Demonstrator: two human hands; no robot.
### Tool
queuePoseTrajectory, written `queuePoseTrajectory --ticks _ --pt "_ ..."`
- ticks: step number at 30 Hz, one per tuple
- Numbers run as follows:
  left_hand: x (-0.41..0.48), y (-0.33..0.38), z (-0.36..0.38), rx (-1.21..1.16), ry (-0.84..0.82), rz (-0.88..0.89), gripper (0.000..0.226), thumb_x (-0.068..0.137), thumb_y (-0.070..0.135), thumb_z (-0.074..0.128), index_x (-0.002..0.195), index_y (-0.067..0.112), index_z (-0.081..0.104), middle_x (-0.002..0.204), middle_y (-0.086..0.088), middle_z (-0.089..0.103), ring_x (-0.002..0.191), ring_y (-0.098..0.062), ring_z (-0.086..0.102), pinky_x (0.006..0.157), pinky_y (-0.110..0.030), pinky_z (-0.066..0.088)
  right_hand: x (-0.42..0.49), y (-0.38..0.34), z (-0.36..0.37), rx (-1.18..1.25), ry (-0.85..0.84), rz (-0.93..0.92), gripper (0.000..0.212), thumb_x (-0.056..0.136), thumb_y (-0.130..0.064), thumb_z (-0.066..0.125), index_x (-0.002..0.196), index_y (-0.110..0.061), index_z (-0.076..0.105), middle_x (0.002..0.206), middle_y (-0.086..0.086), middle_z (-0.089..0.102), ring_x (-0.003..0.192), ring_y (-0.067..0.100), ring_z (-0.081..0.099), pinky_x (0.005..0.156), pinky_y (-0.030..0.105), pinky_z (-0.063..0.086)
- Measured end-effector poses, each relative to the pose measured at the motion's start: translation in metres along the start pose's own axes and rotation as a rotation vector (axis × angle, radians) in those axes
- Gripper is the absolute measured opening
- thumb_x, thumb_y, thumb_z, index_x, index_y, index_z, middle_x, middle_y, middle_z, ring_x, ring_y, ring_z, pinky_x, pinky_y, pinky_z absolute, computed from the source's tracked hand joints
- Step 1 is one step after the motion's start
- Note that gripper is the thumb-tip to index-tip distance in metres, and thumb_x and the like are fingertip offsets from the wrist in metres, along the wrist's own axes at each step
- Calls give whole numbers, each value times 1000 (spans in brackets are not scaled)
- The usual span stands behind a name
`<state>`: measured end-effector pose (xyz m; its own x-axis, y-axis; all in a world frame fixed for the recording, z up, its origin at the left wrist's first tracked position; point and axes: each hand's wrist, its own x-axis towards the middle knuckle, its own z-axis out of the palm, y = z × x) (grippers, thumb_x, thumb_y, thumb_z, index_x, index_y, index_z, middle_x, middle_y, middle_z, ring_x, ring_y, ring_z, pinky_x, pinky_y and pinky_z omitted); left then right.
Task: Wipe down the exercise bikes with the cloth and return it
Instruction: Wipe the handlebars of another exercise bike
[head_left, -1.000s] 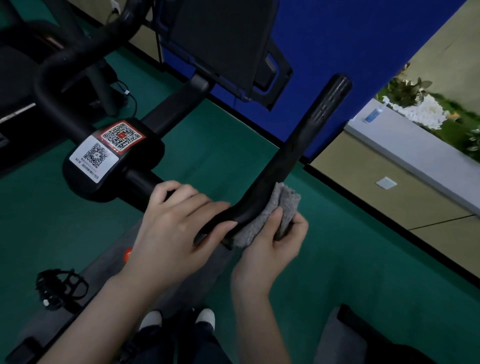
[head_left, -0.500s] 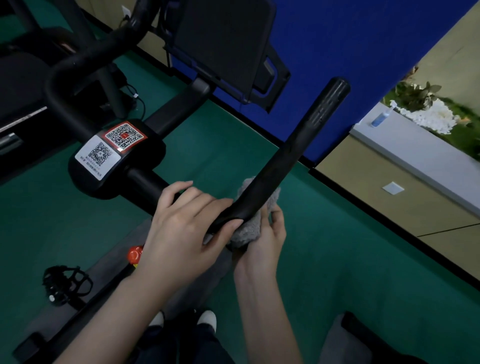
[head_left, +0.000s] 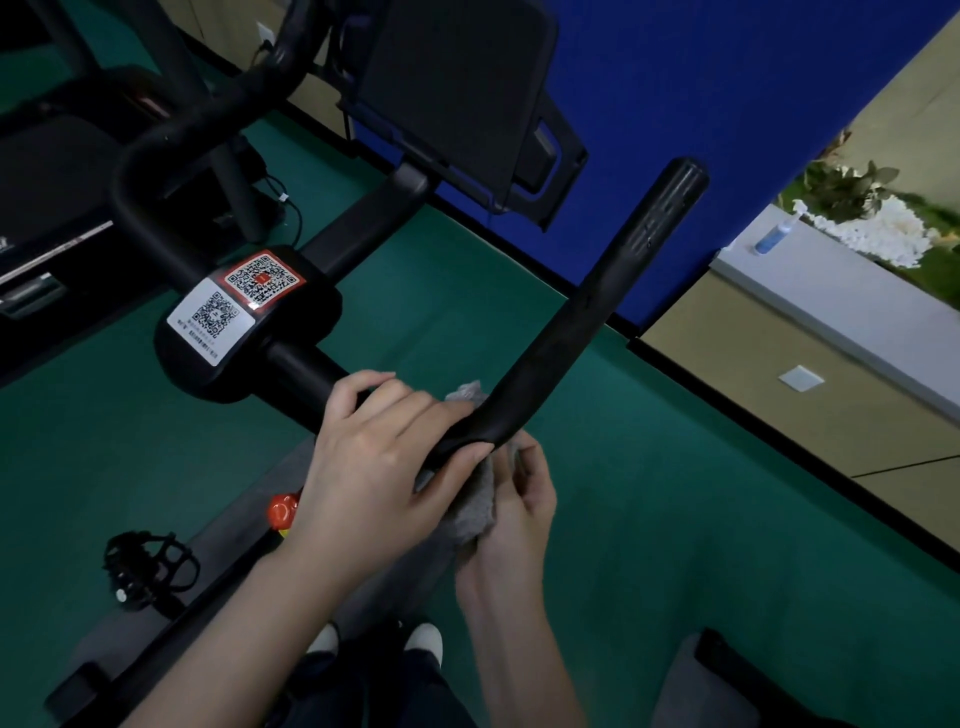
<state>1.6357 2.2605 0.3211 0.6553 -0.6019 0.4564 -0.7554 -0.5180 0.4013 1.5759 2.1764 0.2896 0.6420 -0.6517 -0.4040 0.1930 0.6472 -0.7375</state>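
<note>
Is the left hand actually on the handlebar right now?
Touching. Head view shows the left hand wrapped round the handlebar, fingers over the top, thumb underneath. The right hand holds the cloth beneath.

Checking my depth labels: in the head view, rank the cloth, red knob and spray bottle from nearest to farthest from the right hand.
1. Cloth, gripped in the right hand.
2. Red knob, left of it, lower down.
3. Spray bottle, on the far ledge, upper right.

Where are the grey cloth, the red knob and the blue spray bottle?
grey cloth (head_left: 475, 512): head view, bunched lower part.
red knob (head_left: 283, 509): head view, rounded top.
blue spray bottle (head_left: 771, 237): head view, blue body.
</note>
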Motion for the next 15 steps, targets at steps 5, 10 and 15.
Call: queuePoseTrajectory --ticks 5,10,15 --pt "0 -1 1 9 2 -4 28 94 39 55 102 17 70 80 8 63 76 -17 58 96 -29 30 13 -22 7 112 111 9 15 94 -8 54 81 -11 61 74 5 65 67 16 62 63 28 54" --pt "-1 -1 2 7 17 -13 28 92 40 57 100 18 70 80 9 65 77 -14 59 96 -30 31 -4 -15 5 30 137 -65 12 94 -9 54 86 -5 61 76 5 67 72 16 64 64 26 54" --pt "-1 -1 4 11 64 -6 30 93 41 56 96 16 72 79 8 65 76 -16 60 96 -29 30 10 -32 2 -433 339 -633 6 94 -7 58 94 -8 63 86 5 65 81 15 61 75 31 53"
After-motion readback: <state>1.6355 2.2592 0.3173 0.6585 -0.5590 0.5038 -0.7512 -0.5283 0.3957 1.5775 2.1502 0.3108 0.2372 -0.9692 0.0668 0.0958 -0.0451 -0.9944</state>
